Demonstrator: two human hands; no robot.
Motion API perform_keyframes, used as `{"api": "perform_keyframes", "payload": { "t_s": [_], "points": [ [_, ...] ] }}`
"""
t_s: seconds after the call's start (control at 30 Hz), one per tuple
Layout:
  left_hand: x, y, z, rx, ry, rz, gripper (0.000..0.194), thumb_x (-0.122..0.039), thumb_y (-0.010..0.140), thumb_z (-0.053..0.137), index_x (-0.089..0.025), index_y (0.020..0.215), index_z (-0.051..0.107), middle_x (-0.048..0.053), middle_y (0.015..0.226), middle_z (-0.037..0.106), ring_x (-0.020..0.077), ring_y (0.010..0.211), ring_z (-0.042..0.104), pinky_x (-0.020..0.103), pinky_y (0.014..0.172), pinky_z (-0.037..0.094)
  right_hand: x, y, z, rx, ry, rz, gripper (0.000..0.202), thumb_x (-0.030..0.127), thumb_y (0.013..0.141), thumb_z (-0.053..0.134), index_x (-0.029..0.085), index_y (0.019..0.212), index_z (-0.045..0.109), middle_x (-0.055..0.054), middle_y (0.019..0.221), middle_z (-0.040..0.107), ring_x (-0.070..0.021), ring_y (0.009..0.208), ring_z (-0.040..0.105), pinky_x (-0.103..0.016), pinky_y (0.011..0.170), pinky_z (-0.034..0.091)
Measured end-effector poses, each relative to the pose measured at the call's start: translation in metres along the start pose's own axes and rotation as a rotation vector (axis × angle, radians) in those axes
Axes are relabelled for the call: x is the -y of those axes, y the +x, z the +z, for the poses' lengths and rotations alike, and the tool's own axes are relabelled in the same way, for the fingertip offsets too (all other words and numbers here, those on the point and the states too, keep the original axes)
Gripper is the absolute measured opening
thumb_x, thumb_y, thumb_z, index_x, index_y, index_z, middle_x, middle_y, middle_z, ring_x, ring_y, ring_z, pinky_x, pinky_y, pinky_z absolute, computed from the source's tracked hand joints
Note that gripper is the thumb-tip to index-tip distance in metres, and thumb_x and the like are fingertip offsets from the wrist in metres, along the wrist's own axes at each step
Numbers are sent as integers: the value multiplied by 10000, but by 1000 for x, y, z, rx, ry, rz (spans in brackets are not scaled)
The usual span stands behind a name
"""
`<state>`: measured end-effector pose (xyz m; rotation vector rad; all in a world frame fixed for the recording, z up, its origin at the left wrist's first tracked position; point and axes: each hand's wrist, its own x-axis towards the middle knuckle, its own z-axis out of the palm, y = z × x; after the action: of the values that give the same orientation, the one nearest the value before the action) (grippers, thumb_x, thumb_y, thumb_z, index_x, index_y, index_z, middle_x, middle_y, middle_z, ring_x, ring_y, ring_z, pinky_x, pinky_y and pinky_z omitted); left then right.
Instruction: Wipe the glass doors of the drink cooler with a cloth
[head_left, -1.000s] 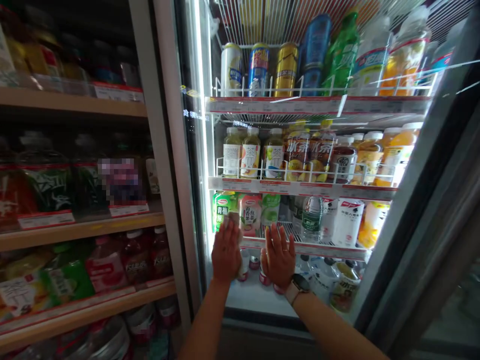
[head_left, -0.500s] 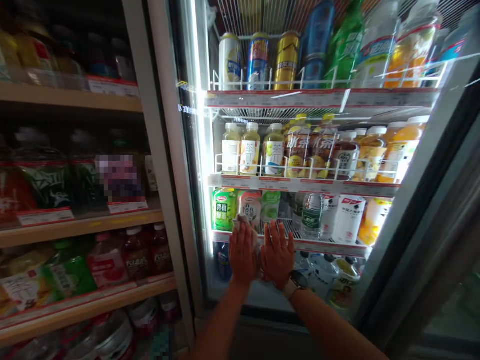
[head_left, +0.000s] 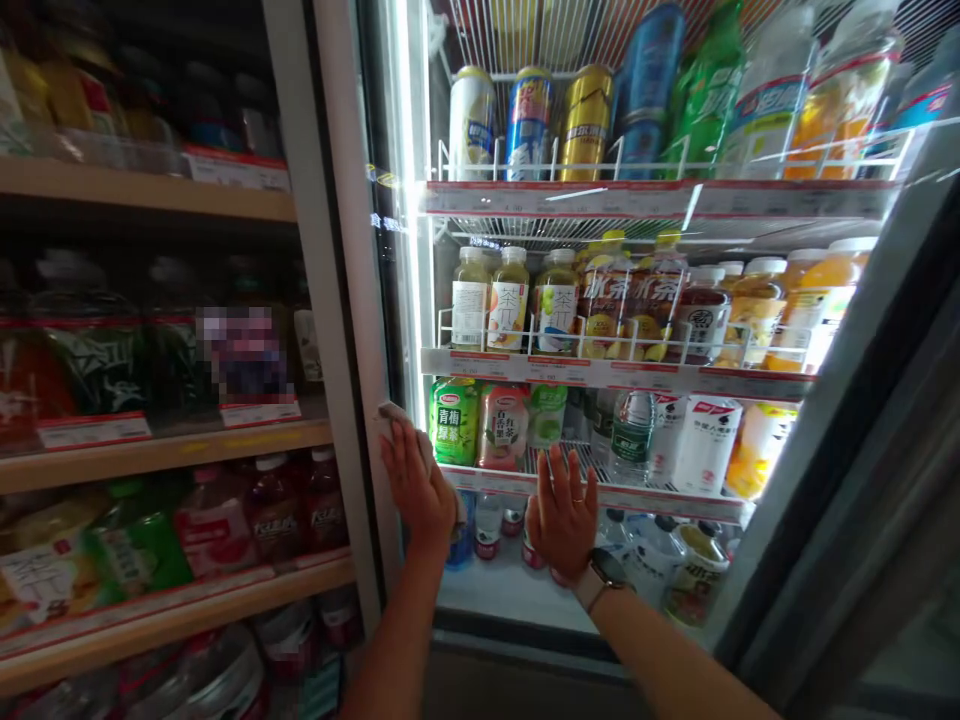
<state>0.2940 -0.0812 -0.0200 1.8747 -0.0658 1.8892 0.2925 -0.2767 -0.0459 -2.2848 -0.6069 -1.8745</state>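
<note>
The left hand (head_left: 418, 490) lies flat, fingers straight and close together, over a pale cloth (head_left: 391, 411), pressing it rather than curling round it; the cloth sits under the palm and fingers, one corner poking out past the fingertips and another edge showing beside the heel of the hand; under that grip is the left border of a glass door (head_left: 480, 597), and the cloth's upper corner reaches the grey upright frame (head_left: 381, 350) just left of the fingertips; the right hand (head_left: 564, 515), well apart from the cloth, is open and gripping nothing, its fingers a little spread and its palm turned to the glass, where it seems to rest; a watch (head_left: 611, 568) circles its wrist; behind the glass, just above and right of the cloth hand, stands a green bottle (head_left: 454, 420), with a red bottle (head_left: 502, 428) beside it, higher than both hands and between them; above and right of the right hand are a clear bottle with a green label (head_left: 632, 435) and a white bottle (head_left: 705, 445); low between the two hands stand small red-banded containers (head_left: 487, 532); well left of the left hand, wooden shelves (head_left: 165, 455) hold more bottles, dim and partly blurred.
</note>
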Motion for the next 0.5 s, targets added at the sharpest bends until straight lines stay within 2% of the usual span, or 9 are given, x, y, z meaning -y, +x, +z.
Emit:
{"api": "perform_keyframes", "payload": {
  "t_s": [0.07, 0.17, 0.27, 0.33, 0.4, 0.5],
  "points": [
    [-21, -13, 9, 29, -20, 27, 594, -184, 973, 371, -228, 1541, 204, 56, 1602, 253, 209, 1497, 146, 457, 1237, 165, 0, 0, 0, 2, 7, 3, 702, 219, 915, 428, 136, 1556, 156, -136, 1506, 440, -281, 1467, 267, -499, 1204, 179],
    [-54, -35, 22, 94, -65, 141, 567, -175, 981, 356, -219, 1533, 235, 54, 1582, 304, 197, 1487, 188, 424, 1230, 208, -1, 0, 1, -13, 10, -3, 693, 214, 918, 421, 128, 1554, 161, -134, 1508, 439, -263, 1481, 231, -486, 1213, 164],
    [-69, -46, 28, 134, -74, 291, 528, -193, 988, 362, -190, 1512, 301, 72, 1546, 373, 202, 1476, 219, 391, 1211, 259, -2, 1, 2, -39, 10, -21, 676, 199, 922, 408, 124, 1552, 173, -129, 1516, 427, -247, 1490, 200, -471, 1218, 154],
    [-64, -41, 26, 137, -42, 385, 523, -164, 978, 378, -194, 1498, 336, 74, 1510, 430, 199, 1468, 238, 374, 1203, 270, -2, 1, 2, -29, 11, -23, 677, 198, 921, 414, 118, 1550, 175, -130, 1516, 427, -247, 1495, 180, -472, 1219, 150],
    [-48, -29, 20, 124, 8, 405, 553, -114, 956, 393, -210, 1498, 338, 65, 1500, 443, 194, 1465, 245, 366, 1206, 257, -2, 2, 0, -11, 11, -21, 686, 199, 917, 424, 109, 1549, 173, -134, 1510, 434, -254, 1496, 176, -480, 1217, 151],
    [-16, -8, 6, 72, 51, 274, 595, -105, 946, 386, -220, 1520, 281, 52, 1560, 346, 197, 1483, 193, 385, 1225, 211, -2, 3, -2, 1, 7, -21, 695, 194, 909, 422, 118, 1551, 167, -128, 1515, 427, -261, 1489, 204, -486, 1214, 157]
  ]
}}
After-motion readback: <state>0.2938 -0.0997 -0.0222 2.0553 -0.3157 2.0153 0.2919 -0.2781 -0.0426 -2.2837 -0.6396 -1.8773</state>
